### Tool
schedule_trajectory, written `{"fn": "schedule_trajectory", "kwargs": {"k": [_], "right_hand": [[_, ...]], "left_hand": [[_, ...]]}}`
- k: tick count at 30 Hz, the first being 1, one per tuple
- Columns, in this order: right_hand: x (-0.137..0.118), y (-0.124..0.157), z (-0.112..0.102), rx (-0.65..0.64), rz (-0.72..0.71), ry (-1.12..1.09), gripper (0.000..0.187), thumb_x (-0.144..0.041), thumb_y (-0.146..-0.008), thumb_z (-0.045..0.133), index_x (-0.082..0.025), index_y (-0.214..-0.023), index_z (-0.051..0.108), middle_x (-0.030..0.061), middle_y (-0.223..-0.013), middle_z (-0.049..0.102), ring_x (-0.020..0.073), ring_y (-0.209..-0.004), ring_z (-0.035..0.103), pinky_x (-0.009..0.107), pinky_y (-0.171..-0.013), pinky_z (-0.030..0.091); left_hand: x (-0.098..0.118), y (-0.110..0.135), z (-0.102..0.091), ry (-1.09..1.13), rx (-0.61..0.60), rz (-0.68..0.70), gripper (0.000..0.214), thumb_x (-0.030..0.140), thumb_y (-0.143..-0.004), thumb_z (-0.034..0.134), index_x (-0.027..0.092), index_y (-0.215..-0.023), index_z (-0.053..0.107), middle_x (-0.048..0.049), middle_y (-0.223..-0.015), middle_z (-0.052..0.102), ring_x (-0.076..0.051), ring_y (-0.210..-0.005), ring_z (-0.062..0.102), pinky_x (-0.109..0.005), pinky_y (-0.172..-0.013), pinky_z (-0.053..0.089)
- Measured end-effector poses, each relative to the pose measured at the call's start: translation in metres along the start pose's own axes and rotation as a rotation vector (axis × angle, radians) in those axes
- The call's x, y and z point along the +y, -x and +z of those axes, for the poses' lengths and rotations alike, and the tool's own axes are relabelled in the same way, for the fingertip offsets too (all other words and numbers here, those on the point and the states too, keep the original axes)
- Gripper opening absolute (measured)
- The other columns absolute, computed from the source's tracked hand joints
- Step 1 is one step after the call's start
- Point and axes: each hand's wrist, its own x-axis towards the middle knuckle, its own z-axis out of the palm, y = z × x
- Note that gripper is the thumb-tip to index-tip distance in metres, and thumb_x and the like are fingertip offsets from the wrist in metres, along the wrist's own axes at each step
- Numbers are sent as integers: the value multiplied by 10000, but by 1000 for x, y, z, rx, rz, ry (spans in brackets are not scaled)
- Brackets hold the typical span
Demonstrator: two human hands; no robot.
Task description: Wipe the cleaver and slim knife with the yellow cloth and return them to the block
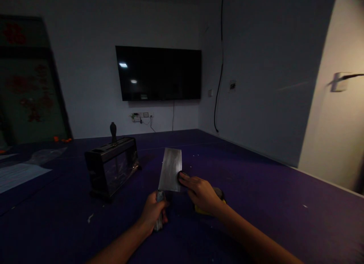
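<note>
My left hand (153,212) is closed around the metal handle of a cleaver (170,169), whose broad steel blade points away from me over the dark purple surface (256,195). My right hand (200,192) rests against the blade's right side, thumb pressed on the flat of the steel. Beneath my right hand lies a yellow object (217,207), mostly hidden by the hand. A dark knife block (109,167) stands to the left of the blade, with one black knife handle (113,131) sticking up from its top.
White sheets (17,173) and clear plastic (45,154) lie at the far left. A wall-mounted television (160,73) hangs ahead above a socket strip (140,116). A cable (219,74) runs down the right wall. Small orange bits (61,139) lie by the back edge.
</note>
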Motion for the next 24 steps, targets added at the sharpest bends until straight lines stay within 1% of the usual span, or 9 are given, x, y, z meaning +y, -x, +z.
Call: {"fn": "schedule_trajectory", "kwargs": {"k": [5, 9, 16, 21, 24], "right_hand": [[-3, 1, 0, -17, -58, -29, 547, -63, -677, 406, -185, -1199, 514, 48, -1300, 440, 178, -1070, 522, 305, -895, 421], [-7, 1, -1, -37, -87, -58, 541, -64, -679, 406, -195, -1191, 521, 39, -1296, 449, 172, -1063, 527, 295, -885, 423], [-16, 0, -6, -66, -105, -106, 557, -49, -651, 395, -232, -1155, 546, 22, -1272, 482, 162, -1005, 563, 284, -851, 433], [-16, 1, -8, -85, -93, -111, 564, -45, -646, 392, -239, -1152, 547, 20, -1274, 479, 161, -1024, 553, 283, -859, 430], [-15, 2, -7, -63, -105, -129, 562, -36, -652, 390, -224, -1159, 545, 24, -1274, 478, 152, -1051, 536, 272, -881, 416]], "left_hand": [[-1, -1, -1, 59, 18, 37, 158, 189, -615, 486, 186, -770, 451, 88, -405, 413, -80, -285, 400, -177, -326, 318], [-3, -4, -3, 96, 30, 42, 156, 212, -611, 499, 183, -758, 456, 82, -420, 421, -76, -298, 399, -176, -325, 308], [-4, -6, -5, 120, 38, 58, 158, 250, -626, 512, 185, -756, 450, 90, -427, 413, -73, -300, 409, -180, -339, 313], [-5, -7, -6, 151, 41, 46, 162, 253, -625, 518, 186, -749, 439, 89, -429, 411, -71, -304, 402, -177, -336, 301], [-4, -7, -7, 134, 30, 33, 154, 240, -612, 521, 187, -732, 440, 92, -427, 409, -65, -305, 398, -171, -336, 306]]}}
